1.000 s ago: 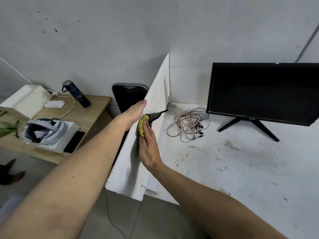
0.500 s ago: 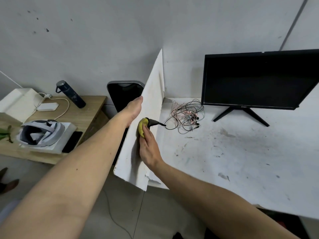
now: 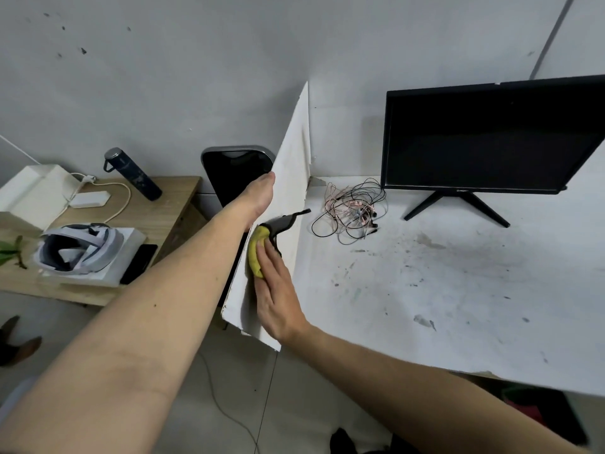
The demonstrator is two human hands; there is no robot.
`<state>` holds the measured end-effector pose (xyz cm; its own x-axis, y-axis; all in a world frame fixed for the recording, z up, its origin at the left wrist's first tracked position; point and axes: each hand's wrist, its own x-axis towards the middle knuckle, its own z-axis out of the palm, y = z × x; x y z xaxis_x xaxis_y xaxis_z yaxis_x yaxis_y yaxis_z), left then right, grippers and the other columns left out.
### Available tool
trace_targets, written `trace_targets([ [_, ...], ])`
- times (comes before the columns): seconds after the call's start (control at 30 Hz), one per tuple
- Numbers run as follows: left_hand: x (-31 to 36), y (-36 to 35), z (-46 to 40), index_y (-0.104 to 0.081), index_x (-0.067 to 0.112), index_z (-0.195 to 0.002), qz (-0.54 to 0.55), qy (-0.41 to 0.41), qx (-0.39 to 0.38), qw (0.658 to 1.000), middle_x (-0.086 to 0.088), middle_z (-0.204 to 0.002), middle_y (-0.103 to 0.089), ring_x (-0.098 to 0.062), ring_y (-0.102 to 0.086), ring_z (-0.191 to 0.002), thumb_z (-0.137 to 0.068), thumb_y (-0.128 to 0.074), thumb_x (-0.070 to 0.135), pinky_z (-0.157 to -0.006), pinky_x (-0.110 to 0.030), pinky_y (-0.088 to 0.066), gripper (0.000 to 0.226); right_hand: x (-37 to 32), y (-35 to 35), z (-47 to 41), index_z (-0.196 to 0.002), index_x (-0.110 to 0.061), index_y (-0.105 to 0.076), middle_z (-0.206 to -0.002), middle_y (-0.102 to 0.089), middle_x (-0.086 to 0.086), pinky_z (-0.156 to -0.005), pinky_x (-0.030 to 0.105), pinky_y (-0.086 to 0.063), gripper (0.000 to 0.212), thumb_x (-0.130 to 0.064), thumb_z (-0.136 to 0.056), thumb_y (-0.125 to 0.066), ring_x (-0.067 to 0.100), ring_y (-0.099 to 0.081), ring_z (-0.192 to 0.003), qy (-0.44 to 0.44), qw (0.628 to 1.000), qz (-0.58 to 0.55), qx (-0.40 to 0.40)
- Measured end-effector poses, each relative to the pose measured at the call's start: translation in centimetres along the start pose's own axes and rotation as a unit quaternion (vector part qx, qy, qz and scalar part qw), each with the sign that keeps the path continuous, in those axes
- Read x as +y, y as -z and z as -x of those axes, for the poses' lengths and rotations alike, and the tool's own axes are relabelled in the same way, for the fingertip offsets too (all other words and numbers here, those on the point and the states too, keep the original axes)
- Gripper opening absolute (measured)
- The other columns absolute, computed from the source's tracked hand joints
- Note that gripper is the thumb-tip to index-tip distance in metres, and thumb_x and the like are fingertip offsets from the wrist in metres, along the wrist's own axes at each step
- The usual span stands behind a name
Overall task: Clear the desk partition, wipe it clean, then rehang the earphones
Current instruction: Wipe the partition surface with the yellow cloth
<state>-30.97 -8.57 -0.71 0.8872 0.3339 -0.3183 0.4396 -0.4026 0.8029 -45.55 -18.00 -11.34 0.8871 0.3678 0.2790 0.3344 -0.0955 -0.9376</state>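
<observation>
Plainly, the risk starts with the biggest piece: one white, scuffed desk surface [image 3: 442,290] carrying one thin white partition board [image 3: 291,178] that stands on edge along its left side. The board's near bottom corner looks torn, so a hard stroke could, I judge, flex it or tear it further — the left hand [image 3: 258,198] behind it is the only brace I can see. One black flat monitor [image 3: 484,136] stands on the surface well to the right of the partition. The right hand [image 3: 278,290] lies flat-fingered against the partition's inner face, pressing one yellow cloth [image 3: 255,253] to it; the left hand rests on the outer face, fingers hidden, so whether they curl I cannot tell. One tangle of pink and black earphone cables [image 3: 350,211] — how many sets I cannot tell — lies on the surface just right of the partition, not yet rehung. A wide wipe could drag cloth into that tangle.
</observation>
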Motion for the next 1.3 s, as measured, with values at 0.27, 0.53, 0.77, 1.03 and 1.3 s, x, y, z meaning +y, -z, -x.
trace_targets([
  [0.27,-0.3,0.1,-0.2,-0.057,0.013,-0.131,0.015,0.004,0.001,1.0,-0.004,-0.121,-0.062,-0.023,-0.058,-0.112,-0.104,-0.032,0.035,-0.099,-0.032,-0.044,0.044,1.9,-0.4,0.7,-0.159,-0.021,-0.015,-0.166,-0.012,-0.003,-0.124,0.036,-0.013,0.058,-0.014,-0.104,-0.031,0.006,-0.008,-0.152,-0.072,0.997,-0.002,-0.033],
  [0.53,-0.2,0.2,0.1,-0.05,0.015,-0.141,-0.01,-0.003,0.001,1.0,-0.004,-0.139,-0.055,-0.022,-0.05,-0.128,-0.101,-0.031,0.04,-0.113,-0.041,-0.035,0.05,0.9,-0.9,3.9,-0.159,-0.015,-0.014,-0.167,-0.006,0.002,-0.125,0.04,-0.011,0.059,-0.011,-0.105,-0.037,0.018,-0.004,-0.154,0.045,0.998,-0.005,-0.048],
  [0.77,0.0,0.0,0.0,-0.051,0.016,-0.14,0.006,0.001,-0.005,1.0,-0.004,-0.136,-0.057,-0.023,-0.053,-0.125,-0.101,-0.032,0.041,-0.111,-0.041,-0.039,0.05,1.9,-0.4,2.3,-0.159,-0.023,-0.011,-0.166,-0.008,-0.006,-0.125,0.036,-0.013,0.059,-0.015,-0.105,-0.032,0.005,-0.006,-0.152,-0.075,0.996,-0.01,-0.039],
  [1.03,0.0,-0.4,-0.3,-0.053,0.015,-0.137,-0.028,-0.017,0.0,0.999,-0.002,-0.133,-0.057,-0.021,-0.053,-0.122,-0.102,-0.029,0.036,-0.109,-0.036,-0.039,0.047,1.2,-1.1,6.3,-0.159,-0.015,-0.012,-0.167,-0.001,0.007,-0.124,0.047,-0.013,0.063,-0.005,-0.102,-0.039,0.024,-0.001,-0.155,0.056,0.996,-0.012,-0.07],
  [1.3,-0.4,-0.5,-0.9,-0.056,0.015,-0.135,-0.022,-0.015,0.016,1.0,-0.001,-0.124,-0.059,-0.021,-0.056,-0.114,-0.102,-0.03,0.035,-0.096,-0.03,-0.043,0.046,3.4,-0.9,3.8,-0.158,-0.027,-0.001,-0.166,-0.004,-0.004,-0.115,0.006,0.001,0.061,-0.014,-0.106,-0.031,0.011,-0.006,-0.153,-0.148,0.985,-0.007,-0.085],
])
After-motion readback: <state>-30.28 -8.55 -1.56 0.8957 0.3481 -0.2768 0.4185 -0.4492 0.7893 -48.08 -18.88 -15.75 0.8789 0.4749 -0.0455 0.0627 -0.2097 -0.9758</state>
